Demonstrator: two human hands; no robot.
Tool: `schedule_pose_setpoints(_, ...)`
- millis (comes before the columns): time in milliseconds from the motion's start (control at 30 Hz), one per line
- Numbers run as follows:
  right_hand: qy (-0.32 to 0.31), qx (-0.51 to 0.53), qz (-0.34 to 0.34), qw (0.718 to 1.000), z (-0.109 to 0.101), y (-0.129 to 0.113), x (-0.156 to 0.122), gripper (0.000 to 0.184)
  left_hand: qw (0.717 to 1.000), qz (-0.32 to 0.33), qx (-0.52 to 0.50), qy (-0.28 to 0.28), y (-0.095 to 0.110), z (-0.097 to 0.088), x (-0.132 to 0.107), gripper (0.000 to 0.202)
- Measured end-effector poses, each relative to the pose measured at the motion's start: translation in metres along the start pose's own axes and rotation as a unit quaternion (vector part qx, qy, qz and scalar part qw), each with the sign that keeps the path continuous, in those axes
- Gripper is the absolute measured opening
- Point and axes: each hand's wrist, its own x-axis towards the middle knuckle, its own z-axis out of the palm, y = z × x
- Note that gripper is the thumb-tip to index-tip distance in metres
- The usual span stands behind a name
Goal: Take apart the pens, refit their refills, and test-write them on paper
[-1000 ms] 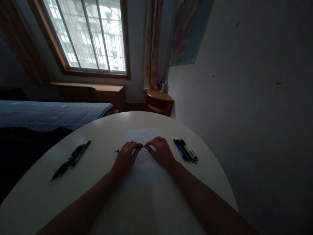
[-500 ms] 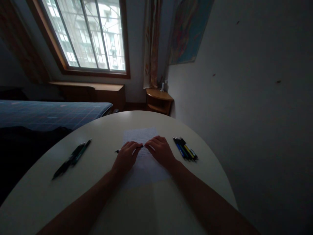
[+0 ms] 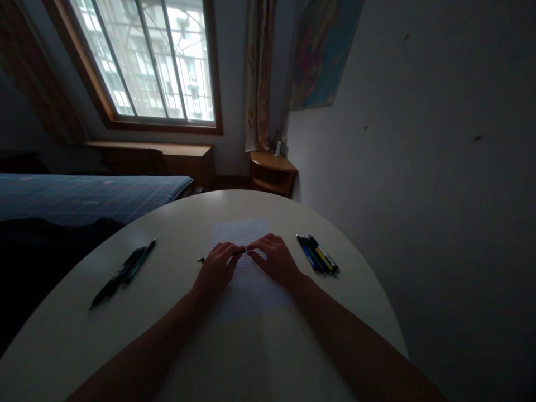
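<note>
Over the lined sheet of paper [image 3: 243, 226], my left hand [image 3: 218, 265] is closed around a slim dark pen [image 3: 240, 251]. The pen's pointed end sticks out to the left of the hand and its dark end to the right. My right hand [image 3: 272, 257] is closed in a pinch, fingertips touching that right-hand end; any small part between them is too small to make out. Beside my right hand lies a row of several pens [image 3: 318, 255], some with blue and yellow barrels. To the left, a loose group of dark and green pens [image 3: 123, 273] rests on the table.
The round white table [image 3: 234, 363] carries all of this. Close on the right is a white wall [image 3: 419, 195]. Beyond the table stand a bed [image 3: 92, 192] at the left and a wooden corner shelf [image 3: 274, 162] under the curtain.
The slight gap between the pen's right end and my right fingertips has closed. Otherwise both hands and the pens on the table stay nearly where they were.
</note>
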Motion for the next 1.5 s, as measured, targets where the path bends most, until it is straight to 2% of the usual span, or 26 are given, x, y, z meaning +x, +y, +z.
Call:
schedule_pose_setpoints(200,0.006,0.01,0.022,1.0,-0.001,0.0,-0.001,0.02,1.0,-0.019,0.006,0.008,0.001,-0.001,0.001,0.012)
schedule_pose_setpoints(400,0.001,0.003,0.022,1.0,-0.001,0.0,0.0,0.005,1.0,-0.012,0.0,0.0,0.0,0.0,0.0,0.012)
schedule_pose_setpoints(567,0.008,0.009,0.025,1.0,0.0,0.0,0.0,0.012,1.0,-0.016,0.014,0.006,0.0,-0.001,0.0,0.011)
schedule_pose_setpoints(667,0.029,-0.005,0.072,0.997,0.001,0.006,0.0,0.021,0.999,-0.023,0.025,0.012,0.001,-0.002,0.001,0.012)
schedule_pose_setpoints(767,0.04,-0.038,0.141,0.989,0.001,0.016,0.0,0.021,0.999,-0.023,0.026,0.013,0.001,-0.002,0.001,0.012)
schedule_pose_setpoints(867,0.031,-0.052,0.18,0.982,0.002,0.024,-0.001,0.02,0.999,-0.026,0.025,0.013,0.0,-0.001,0.0,0.012)
schedule_pose_setpoints(1100,0.009,-0.048,0.159,0.986,0.005,0.026,-0.003,0.019,0.999,-0.029,0.032,0.007,-0.001,0.0,-0.001,0.014)
schedule_pose_setpoints(1500,-0.002,-0.05,0.18,0.982,0.005,0.025,-0.003,0.026,0.999,-0.028,0.03,0.014,0.001,0.0,0.0,0.014)
